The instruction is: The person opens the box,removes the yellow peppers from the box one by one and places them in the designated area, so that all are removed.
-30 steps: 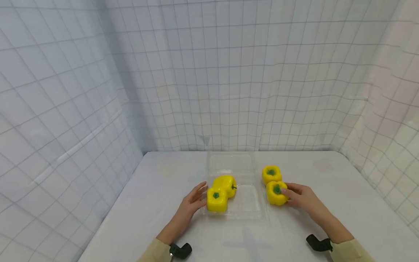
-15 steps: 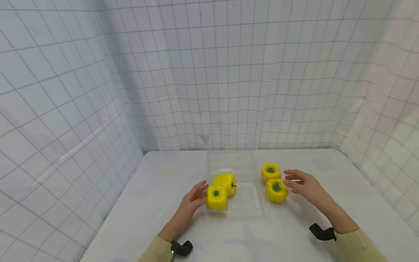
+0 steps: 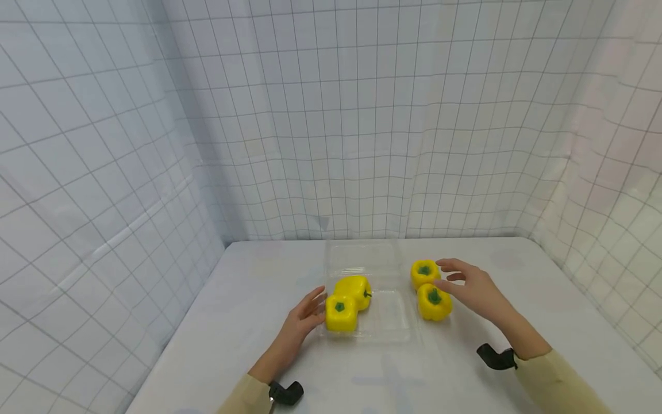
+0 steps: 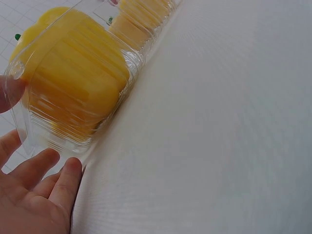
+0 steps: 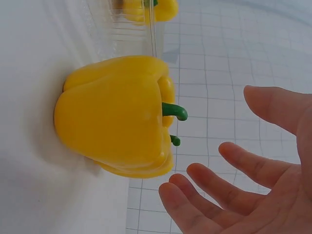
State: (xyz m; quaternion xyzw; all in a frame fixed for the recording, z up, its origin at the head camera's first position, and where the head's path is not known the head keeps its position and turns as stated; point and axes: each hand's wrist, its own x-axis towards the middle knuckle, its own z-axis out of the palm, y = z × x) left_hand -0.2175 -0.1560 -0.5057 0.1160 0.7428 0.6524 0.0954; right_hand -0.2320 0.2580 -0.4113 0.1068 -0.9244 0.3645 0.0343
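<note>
A clear plastic clamshell container (image 3: 390, 313) lies unfolded on the table. Two yellow bell peppers sit in its left half: one in front (image 3: 341, 322) stands stem up, and the one behind it (image 3: 349, 284) lies on its side. At the container's left wall rests my left hand (image 3: 301, 322), its thumb (image 4: 9, 92) at the rim and its fingers loosely spread. My right hand (image 3: 473, 287) hovers, fingers parted and holding nothing, over the right side of two more yellow bell peppers. The nearer pepper (image 5: 112, 107) and the farther one (image 3: 423, 277) stand stem up, close together.
The container's lid half (image 3: 362, 253) extends toward the back of the white table (image 3: 258, 264). White grid-patterned curtains (image 3: 331, 115) enclose the back and sides. A black wrist-worn device (image 3: 496, 357) sits on each forearm.
My right hand has let go of the nearer right pepper, lifted off it, and shifted up and left toward the farther one. The left hand has stayed at the container.
</note>
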